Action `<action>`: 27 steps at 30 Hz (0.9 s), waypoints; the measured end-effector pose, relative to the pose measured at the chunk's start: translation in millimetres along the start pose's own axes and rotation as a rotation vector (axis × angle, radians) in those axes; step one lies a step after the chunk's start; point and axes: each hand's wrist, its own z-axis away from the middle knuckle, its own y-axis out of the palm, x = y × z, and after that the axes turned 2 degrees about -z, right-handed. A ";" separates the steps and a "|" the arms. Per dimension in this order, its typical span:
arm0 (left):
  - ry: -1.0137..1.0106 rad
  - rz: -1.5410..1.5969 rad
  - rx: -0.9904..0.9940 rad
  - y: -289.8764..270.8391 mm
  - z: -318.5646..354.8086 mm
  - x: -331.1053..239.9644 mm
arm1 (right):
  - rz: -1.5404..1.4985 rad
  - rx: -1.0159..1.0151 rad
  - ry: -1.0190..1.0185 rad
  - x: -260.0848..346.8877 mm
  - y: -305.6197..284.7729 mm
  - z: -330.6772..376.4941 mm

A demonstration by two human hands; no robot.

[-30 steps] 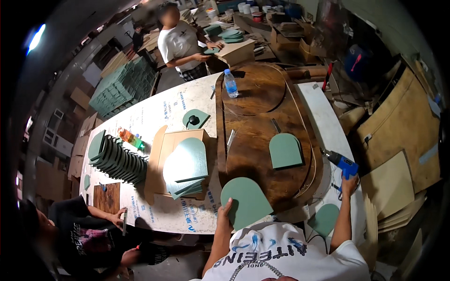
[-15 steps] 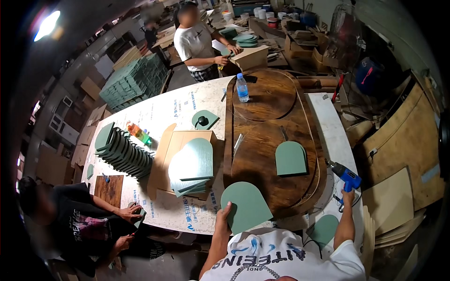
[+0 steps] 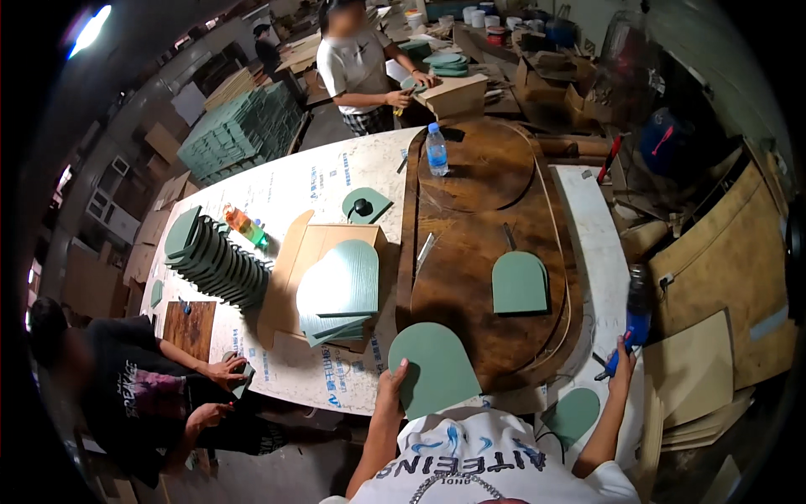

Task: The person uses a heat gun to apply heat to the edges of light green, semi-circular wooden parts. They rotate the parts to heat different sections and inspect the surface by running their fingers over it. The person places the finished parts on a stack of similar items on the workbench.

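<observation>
My left hand (image 3: pixel 389 393) grips the left edge of a green arched panel (image 3: pixel 437 370), thumb on its top face. The panel is held over the near edge of the table, in front of my shirt. On the right, my right hand (image 3: pixel 620 371) is closed round the handle of a blue pistol-shaped power tool (image 3: pixel 639 323), its dark front end pointing away from me. Exactly what kind of tool it is, I cannot make out. Another green panel (image 3: pixel 573 416) lies between my right forearm and my body. A smaller arched green piece (image 3: pixel 519 281) rests on the dark wooden board.
A dark wooden board (image 3: pixel 470 244) carries a water bottle (image 3: pixel 437 151). Left of it are green panels (image 3: pixel 340 281) on a cardboard box, a tall stack of green pieces (image 3: pixel 214 260) and an orange-green bottle (image 3: pixel 243 227). Co-workers stand at far and left sides; plywood leans right.
My right hand has turned the power tool, so its front swings from pointing left to pointing away, and has lowered slightly. The left hand with the panel shifts slightly left.
</observation>
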 end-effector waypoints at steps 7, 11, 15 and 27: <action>0.029 -0.106 -0.002 19.0 -10.2 -9.2 | 0.027 0.226 -0.130 41.6 31.8 38.5; 0.075 -0.179 -0.016 30.0 -13.1 -23.7 | -0.172 0.204 -0.091 39.3 51.2 58.3; 0.107 -0.121 -0.027 28.6 -10.1 -30.7 | -0.218 0.222 -0.194 45.1 61.8 70.6; 0.175 0.101 0.063 33.4 10.6 -44.9 | 0.122 0.122 -0.605 59.1 62.4 87.0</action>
